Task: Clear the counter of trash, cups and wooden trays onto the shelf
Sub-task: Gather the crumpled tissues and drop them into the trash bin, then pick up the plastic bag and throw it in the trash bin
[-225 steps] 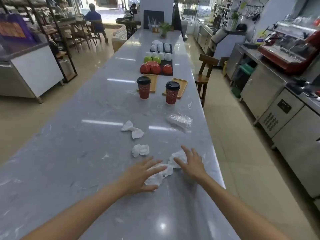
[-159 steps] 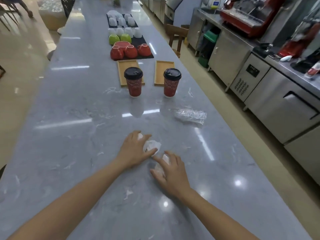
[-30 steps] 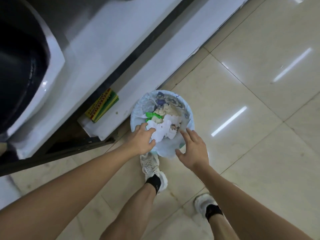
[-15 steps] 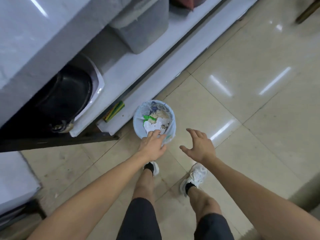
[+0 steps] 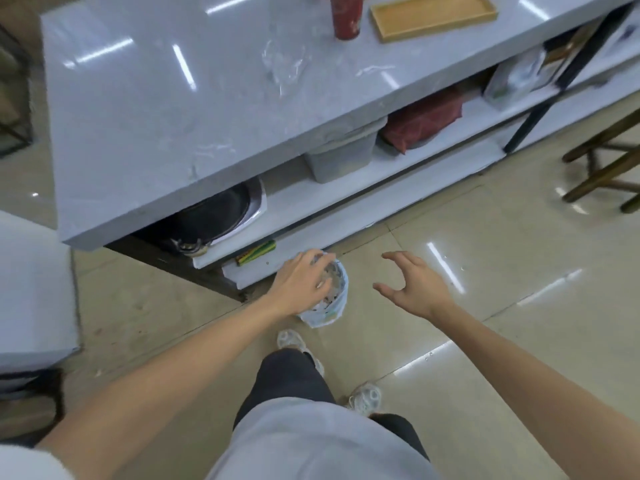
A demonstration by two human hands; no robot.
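Note:
A small bin [image 5: 333, 308] lined with a pale bag stands on the floor by the counter's base. My left hand [image 5: 302, 284] hovers over its mouth, fingers spread, holding nothing that I can see. My right hand [image 5: 412, 287] is open and empty to the right of the bin. Up on the grey marble counter [image 5: 166, 109] lie a crumpled clear plastic wrapper [image 5: 284, 62], a red paper cup [image 5: 346, 16] and a wooden tray [image 5: 433, 14]. The bin's contents are hidden under my left hand.
Under the counter a white shelf [image 5: 311, 195] holds a black pan [image 5: 211, 216], a grey tub [image 5: 341, 154], a dark red bag [image 5: 424, 117] and a clear bag [image 5: 516, 76]. A wooden stool [image 5: 609, 161] stands at the right. My legs and shoes are below.
The tissues gathered from the counter went into the bin. Since half a second ago my view has risen, the counter top is back in sight, and both hands have lifted from the bin.

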